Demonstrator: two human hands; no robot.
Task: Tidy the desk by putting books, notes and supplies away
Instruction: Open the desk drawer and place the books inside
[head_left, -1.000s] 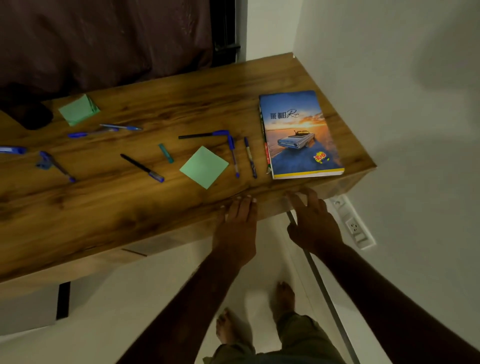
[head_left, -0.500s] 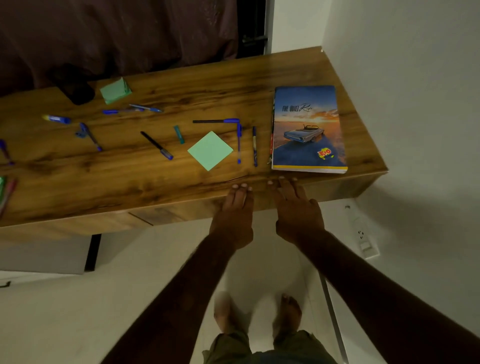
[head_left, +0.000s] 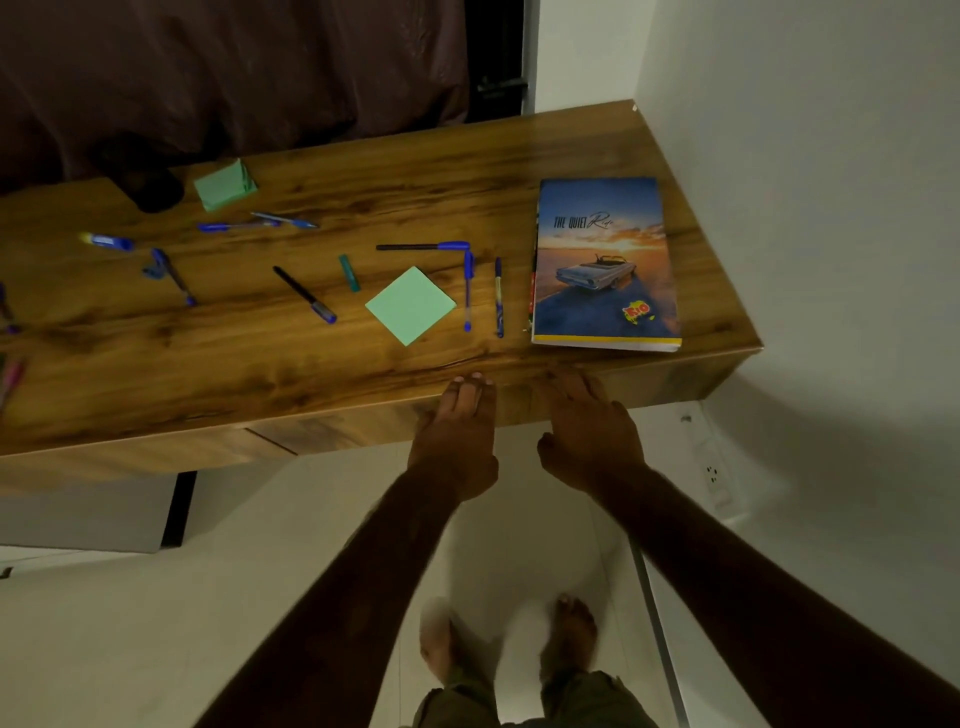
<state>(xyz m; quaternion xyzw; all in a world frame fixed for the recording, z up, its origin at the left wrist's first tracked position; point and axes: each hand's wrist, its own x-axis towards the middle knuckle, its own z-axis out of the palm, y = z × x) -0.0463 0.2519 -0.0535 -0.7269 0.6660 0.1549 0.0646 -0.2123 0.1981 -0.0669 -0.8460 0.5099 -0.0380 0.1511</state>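
A wooden desk (head_left: 260, 384) runs across the view. At its right end lies a blue book (head_left: 602, 265) with a car on the cover. Left of it lie two blue pens (head_left: 483, 296) side by side, a green sticky-note pad (head_left: 410, 305), a black pen (head_left: 304, 293), a small teal cap (head_left: 349, 272) and several more blue pens (head_left: 249, 223). A second green pad (head_left: 224, 185) sits near the back. My left hand (head_left: 457, 436) and my right hand (head_left: 587, 431) rest flat on the desk's front edge, fingers straight, holding nothing.
A white wall (head_left: 810, 208) meets the desk's right end, with a socket strip (head_left: 714, 470) low on it. A dark curtain (head_left: 208, 73) hangs behind the desk. A dark object (head_left: 150, 189) sits at the back left. My bare feet (head_left: 509, 644) stand on the pale floor.
My right hand has moved left and forward onto the desk's front edge beside my left hand. The view has shifted left, showing more of the desk.
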